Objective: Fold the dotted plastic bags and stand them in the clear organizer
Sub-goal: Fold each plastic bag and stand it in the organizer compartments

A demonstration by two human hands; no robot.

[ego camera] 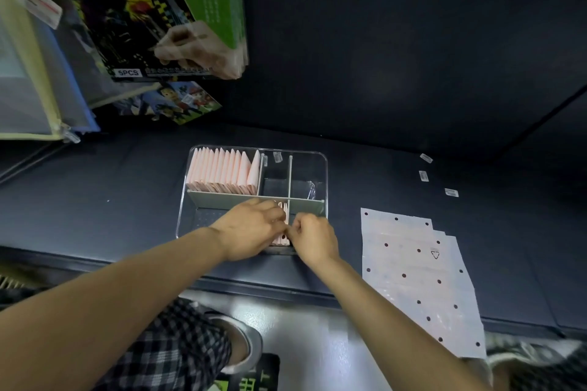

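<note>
I see my left hand (254, 228) and right hand (313, 238) meeting over the near middle section of the clear organizer (324, 168), fingertips close together. Both have their fingers curled in on a small pink stack of folded bags (283, 238) that stands upright in that section; the left hand covers the stack's left side and the right pinches its right edge, though I cannot tell exactly how many fingers touch. Behind the grey divider (222, 199), the far left section holds a full row of pink folded bags (225, 173) standing on edge. The two far right sections hold only small clear scraps. The organizer sits on a dark mat (95, 187). To the right of it, well apart, lies a flat pile of unfolded dotted bags (419, 279), its near end overhanging the mat's edge.
</note>
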